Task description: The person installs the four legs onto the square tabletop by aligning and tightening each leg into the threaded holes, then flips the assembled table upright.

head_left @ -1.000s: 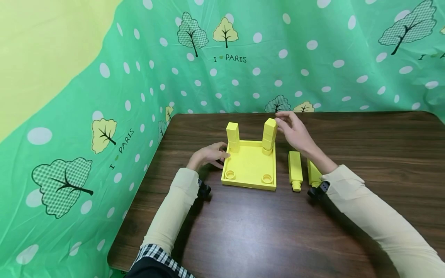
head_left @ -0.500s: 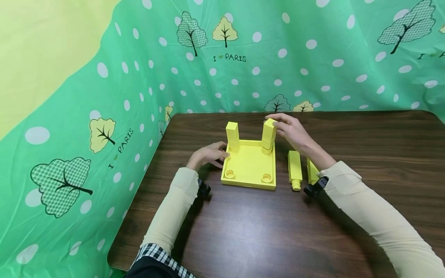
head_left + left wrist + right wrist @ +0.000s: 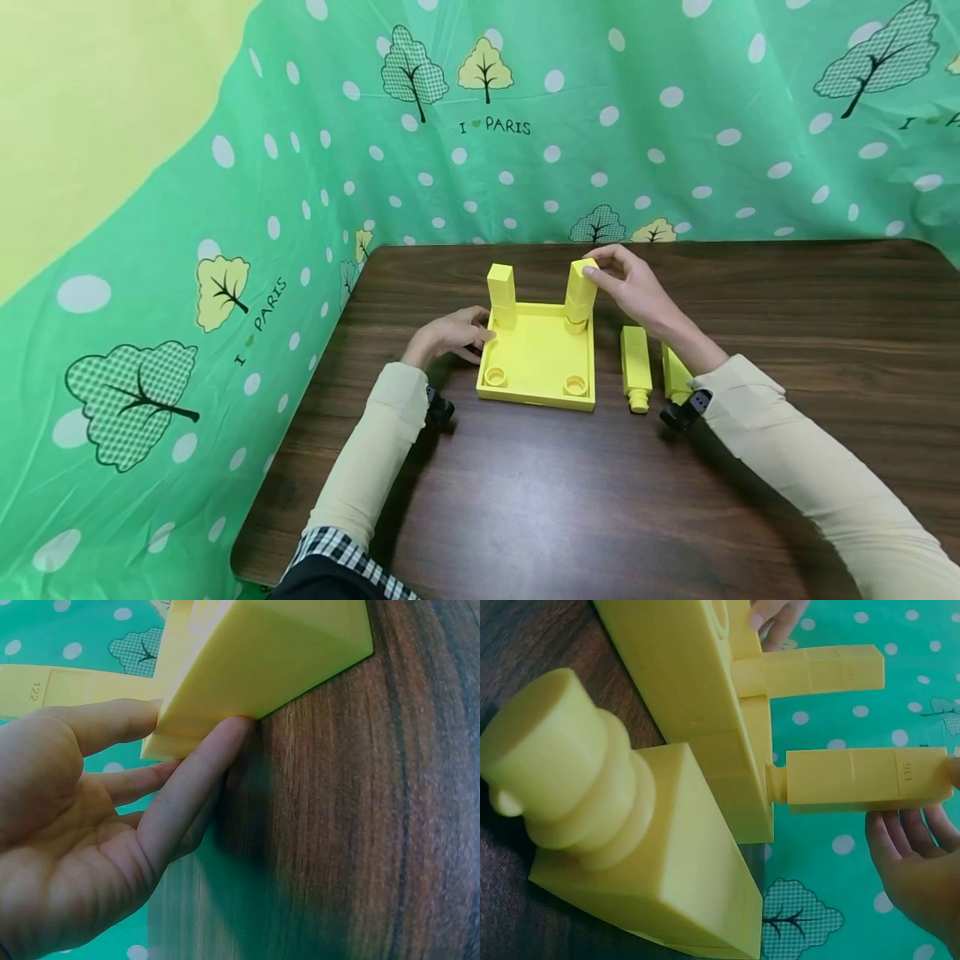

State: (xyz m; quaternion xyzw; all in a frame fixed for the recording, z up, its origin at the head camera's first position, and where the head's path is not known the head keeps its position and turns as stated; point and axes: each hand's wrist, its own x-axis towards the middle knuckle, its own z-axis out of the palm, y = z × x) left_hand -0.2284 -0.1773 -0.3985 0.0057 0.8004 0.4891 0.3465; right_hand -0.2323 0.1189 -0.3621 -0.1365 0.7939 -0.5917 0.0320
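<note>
A square yellow base (image 3: 536, 354) with a raised rim lies on the table. My left hand (image 3: 450, 333) grips its left edge, thumb at the rim and fingers against the outer side (image 3: 277, 660). Two block-shaped legs stand at its far corners: the left leg (image 3: 501, 287) and the right leg (image 3: 579, 292). My right hand (image 3: 637, 287) holds the upper end of the right leg, which bears a raised "116" (image 3: 862, 780) in the right wrist view. At the base's near corners are round sockets (image 3: 496, 377).
Right of the base lies a yellow leg (image 3: 636, 358), its stepped round end toward me. Another leg (image 3: 675, 373) beside it is partly hidden by my right wrist. A green dotted cloth (image 3: 555, 167) hangs behind the dark wooden table (image 3: 540, 500).
My right hand's fingers have shifted about the top of the right leg, which turned slightly and now stands a little differently. My left hand and the base have stayed in place.
</note>
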